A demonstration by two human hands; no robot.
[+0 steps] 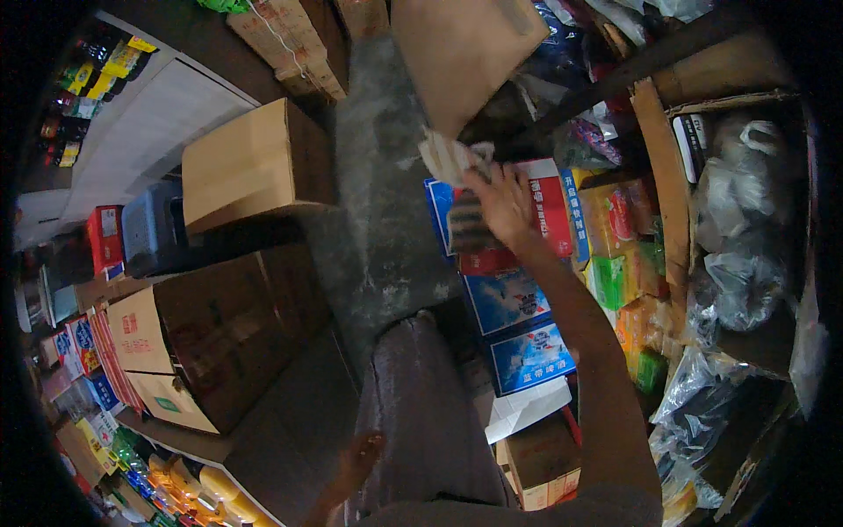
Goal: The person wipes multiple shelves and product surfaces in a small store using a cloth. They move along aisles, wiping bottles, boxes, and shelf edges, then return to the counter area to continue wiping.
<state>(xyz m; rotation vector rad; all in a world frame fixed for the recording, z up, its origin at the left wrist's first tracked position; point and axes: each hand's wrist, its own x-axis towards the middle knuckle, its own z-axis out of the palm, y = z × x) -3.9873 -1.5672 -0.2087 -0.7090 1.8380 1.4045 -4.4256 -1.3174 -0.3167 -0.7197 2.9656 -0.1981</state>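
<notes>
Above red-and-blue boxes (509,299) beside grey floor (373,184): right grip (504,200) clutching pale, probable cloth (450,158); left grip (362,455) loose, empty.

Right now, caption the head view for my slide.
Right hand holding a pale cloth over a red box, left hand beside the leg.

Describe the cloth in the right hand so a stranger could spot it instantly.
Follow the grey floor up the middle to the blue boxes on its right. Left of the red box, the right hand holds the cloth. Crumpled, pale and striped, it differs from the flat-sided boxes nearby.
</notes>
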